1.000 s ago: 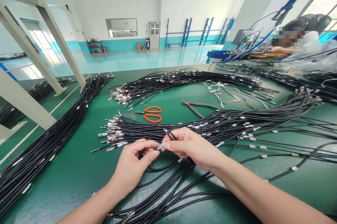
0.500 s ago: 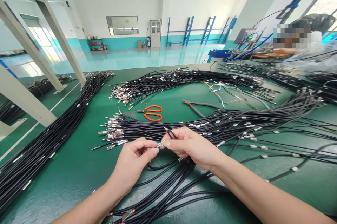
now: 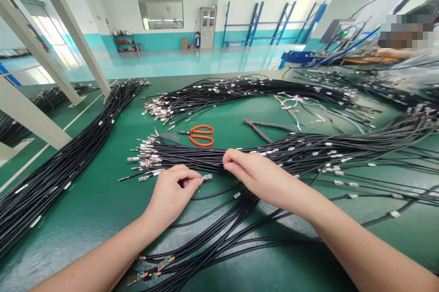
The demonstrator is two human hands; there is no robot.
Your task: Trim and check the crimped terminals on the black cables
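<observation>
My left hand (image 3: 176, 191) pinches a cable end between thumb and fingertips. A small silver connector (image 3: 207, 177) sticks out to the right of the pinch. Just right of it, my right hand (image 3: 252, 170) is closed over the middle cable bundle (image 3: 192, 159). The dark tweezers seen in its fingers half a second ago are now almost wholly hidden, with only a thin tip showing. Below both hands, another group of black cables (image 3: 206, 241) runs to the front edge, some ending in connectors (image 3: 166, 262).
Orange-handled scissors (image 3: 201, 135) and grey-handled cutters (image 3: 264, 129) lie behind the middle bundle. Farther back are another cable bundle (image 3: 219, 93) and loose wire scraps (image 3: 291, 105). A long bundle (image 3: 78, 154) lies at left beside white frame posts (image 3: 72, 26). A person works at far right.
My right hand has drawn away from the connector to the right, its palm turning down over the bundle. The left hand keeps its pinch, and the connector shows more fully. The view has shifted slightly.
</observation>
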